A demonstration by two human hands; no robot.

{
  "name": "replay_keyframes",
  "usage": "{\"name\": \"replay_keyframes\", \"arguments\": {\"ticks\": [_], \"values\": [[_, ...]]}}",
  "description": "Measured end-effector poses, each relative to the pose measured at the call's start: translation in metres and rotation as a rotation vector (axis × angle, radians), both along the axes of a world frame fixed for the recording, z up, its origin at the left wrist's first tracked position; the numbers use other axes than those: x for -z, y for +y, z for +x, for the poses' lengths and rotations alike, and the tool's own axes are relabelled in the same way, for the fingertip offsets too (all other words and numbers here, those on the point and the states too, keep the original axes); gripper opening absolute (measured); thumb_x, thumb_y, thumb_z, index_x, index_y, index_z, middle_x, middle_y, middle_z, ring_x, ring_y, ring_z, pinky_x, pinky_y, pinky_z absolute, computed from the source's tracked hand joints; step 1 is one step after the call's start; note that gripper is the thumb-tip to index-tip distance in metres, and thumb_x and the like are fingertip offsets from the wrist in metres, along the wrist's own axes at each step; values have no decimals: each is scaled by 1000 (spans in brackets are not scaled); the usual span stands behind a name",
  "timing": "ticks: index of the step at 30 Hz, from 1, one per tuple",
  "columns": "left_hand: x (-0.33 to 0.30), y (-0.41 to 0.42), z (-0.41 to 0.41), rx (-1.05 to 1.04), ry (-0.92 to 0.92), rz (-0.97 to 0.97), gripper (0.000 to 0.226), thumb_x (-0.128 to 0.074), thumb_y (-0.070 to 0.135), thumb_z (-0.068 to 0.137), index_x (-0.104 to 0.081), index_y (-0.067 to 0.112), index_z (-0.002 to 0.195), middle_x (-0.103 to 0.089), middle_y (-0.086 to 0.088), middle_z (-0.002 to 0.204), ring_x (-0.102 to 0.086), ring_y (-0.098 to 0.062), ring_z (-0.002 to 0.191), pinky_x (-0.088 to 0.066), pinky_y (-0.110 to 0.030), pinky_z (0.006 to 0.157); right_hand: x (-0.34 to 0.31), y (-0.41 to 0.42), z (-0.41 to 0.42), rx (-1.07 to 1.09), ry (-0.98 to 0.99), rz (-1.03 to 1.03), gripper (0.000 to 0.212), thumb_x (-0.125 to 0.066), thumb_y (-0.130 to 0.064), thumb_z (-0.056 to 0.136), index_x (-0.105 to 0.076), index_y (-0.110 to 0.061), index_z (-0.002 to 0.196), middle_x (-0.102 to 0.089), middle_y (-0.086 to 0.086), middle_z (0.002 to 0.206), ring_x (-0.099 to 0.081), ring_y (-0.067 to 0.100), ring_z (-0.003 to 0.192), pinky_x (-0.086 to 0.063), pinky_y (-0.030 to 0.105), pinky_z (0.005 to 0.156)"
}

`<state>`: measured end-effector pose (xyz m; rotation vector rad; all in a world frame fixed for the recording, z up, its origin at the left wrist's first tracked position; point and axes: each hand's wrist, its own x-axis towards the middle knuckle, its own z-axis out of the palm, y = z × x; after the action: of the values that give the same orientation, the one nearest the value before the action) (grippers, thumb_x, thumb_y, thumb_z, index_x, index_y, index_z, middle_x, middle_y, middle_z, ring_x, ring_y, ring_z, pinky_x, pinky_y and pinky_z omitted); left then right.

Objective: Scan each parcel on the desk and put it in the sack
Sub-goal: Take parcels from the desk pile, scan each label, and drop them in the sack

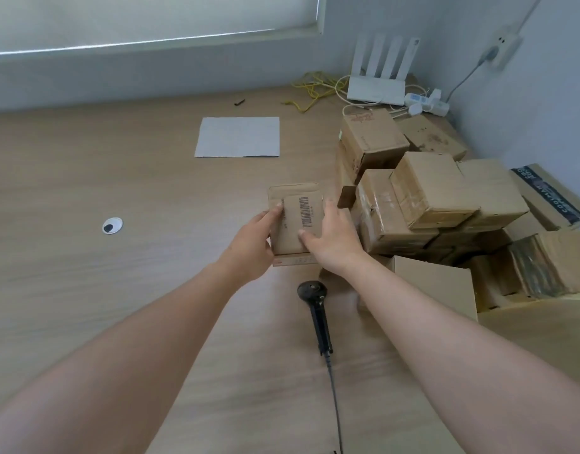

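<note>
From the head camera, looking down over the pale wood-grain desk (85,306), both bare hands are on one small flat brown cardboard parcel (295,221) with a barcode label facing up. The left hand (249,247) holds the parcel's left edge, thumb laid on the top face beside the label. The right hand (331,240) takes the right edge, thumb pressing on the top face below the barcode and fingers wrapped round the far side. I cannot tell whether the parcel is lifted clear of the desk or resting on it.

Just on the near side of the parcel, a black handheld barcode scanner (316,309) lies on the desk between the two forearms, its head towards the parcel and its cable running to the bottom edge of the view.

Right of the parcel, nearly touching the right hand, stands a heap of brown cardboard boxes (429,198), stacked against the right wall, leaving little room on that side. Left of the parcel the desk runs open to a small round white cable grommet (112,225). Beyond the parcel lies a white sheet of paper (237,136), and further back in the corner a white router with four upright antennas (377,83) beside tangled yellow cable (309,90).
</note>
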<state>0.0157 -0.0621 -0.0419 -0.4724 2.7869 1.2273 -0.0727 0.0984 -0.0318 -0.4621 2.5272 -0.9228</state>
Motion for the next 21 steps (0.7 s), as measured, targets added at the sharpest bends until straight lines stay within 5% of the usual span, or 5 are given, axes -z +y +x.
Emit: {"name": "replay_keyframes", "arguments": {"ticks": [4, 9, 13, 17, 21], "values": [[-10, -24, 25, -160, 95, 14, 79, -50, -12, 92, -31, 20, 162, -46, 2, 149, -63, -22, 106, -44, -8, 78, -10, -26, 14, 22, -101, -53, 63, -78, -38, 94, -46, -18, 145, -45, 6, 139, -50, 27, 131, -43, 43, 111], [-11, -54, 45, -279, 52, -71, 53, -48, -9, 93, -45, 7, 144, -49, -10, 136, -67, -21, 87, -54, -36, 85, -13, -51, 35, -49, -162, -90, 60, -77, -33, 94, -50, -25, 147, -40, 2, 134, -53, 22, 121, -42, 36, 110], [-10, -76, 59, -408, 30, 104, 43, -43, 3, 85, -66, 19, 118, -62, -6, 122, -73, -26, 90, -61, -41, 82, -15, -72, 48, -58, -220, -221, 59, -72, -25, 96, -47, -31, 149, -42, 2, 133, -59, 13, 111, -46, 27, 92], [-15, -87, 69, -630, 36, 505, 49, -34, -8, 98, -66, 15, 127, -75, -4, 104, -76, -25, 86, -62, -40, 90, -17, -92, 52, 69, -414, -373, 38, -57, -53, 101, -55, -28, 130, -53, 4, 137, -57, 12, 117, -41, 25, 78], [-23, -96, 71, -778, 19, 758, 25, -41, 0, 98, -62, 14, 99, -73, -4, 89, -69, -29, 82, -57, -42, 88, -14, -101, 57, 125, -502, -374, 84, -41, -89, 87, -54, -19, 132, -63, 0, 127, -58, 13, 113, -44, 35, 90]]}}
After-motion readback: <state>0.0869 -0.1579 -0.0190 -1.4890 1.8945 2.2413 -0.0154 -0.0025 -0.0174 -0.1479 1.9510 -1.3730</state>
